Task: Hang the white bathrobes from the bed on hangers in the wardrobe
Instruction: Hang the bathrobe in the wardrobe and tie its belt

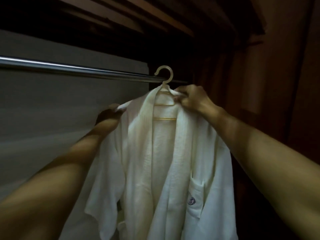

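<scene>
A white bathrobe (166, 161) is draped on a cream plastic hanger (165, 78), with a chest pocket bearing a dark logo at the lower right. The hanger's hook stands in front of the metal wardrobe rail (69, 68), level with it; whether it rests on the rail I cannot tell. My left hand (110, 115) grips the robe's left shoulder from behind, its fingers mostly hidden by cloth. My right hand (192, 99) pinches the collar at the hanger's right shoulder.
The wardrobe interior is dim. A pale back panel (60, 110) fills the left. Dark wooden shelving (138, 18) runs overhead, and a brown wooden side wall (277, 84) stands close on the right.
</scene>
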### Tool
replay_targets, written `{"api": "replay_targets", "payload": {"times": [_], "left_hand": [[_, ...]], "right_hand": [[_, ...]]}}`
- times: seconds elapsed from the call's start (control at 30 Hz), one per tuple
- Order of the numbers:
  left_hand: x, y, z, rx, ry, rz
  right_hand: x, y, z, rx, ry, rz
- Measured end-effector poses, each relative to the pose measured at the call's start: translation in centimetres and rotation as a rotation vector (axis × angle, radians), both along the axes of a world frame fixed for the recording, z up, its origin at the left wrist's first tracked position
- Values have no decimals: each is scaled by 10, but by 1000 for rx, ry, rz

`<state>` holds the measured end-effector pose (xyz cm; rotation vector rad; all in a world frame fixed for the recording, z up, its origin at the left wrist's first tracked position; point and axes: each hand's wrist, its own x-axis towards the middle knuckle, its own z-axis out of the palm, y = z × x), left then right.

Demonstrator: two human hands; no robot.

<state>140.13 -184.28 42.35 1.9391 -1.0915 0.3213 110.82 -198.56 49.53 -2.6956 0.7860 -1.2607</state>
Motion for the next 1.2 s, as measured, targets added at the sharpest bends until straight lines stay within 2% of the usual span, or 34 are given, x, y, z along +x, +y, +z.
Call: {"api": "replay_targets", "payload": {"times": [0.17,0.33,0.47,0.6,0.7,0.8,0.93,1.03,1.1,1.2], "left_hand": [[6,-17,-6,114,35,-72],[22,-21,-66,-87,245,-144],[59,-2,-115,37,273,-118],[83,10,-150,89,279,-48],[85,6,-165,140,319,17],[85,17,-195,212,333,75],[97,44,-257,354,280,185],[92,43,-264,380,304,214],[70,34,-247,296,273,228],[22,18,-194,4,22,202]], "right_hand": [[3,-10,-6,15,51,-32],[2,-11,-45,-90,-12,-32],[-17,-10,-52,-148,107,-101],[-59,-18,-75,-76,102,-209],[-88,-23,-103,91,-81,-234],[-110,-22,-140,250,-238,-384],[-122,-6,-198,291,-197,-493],[-126,9,-236,366,-131,-572],[-128,18,-242,468,-106,-580],[-118,32,-209,326,-268,-488]]}}
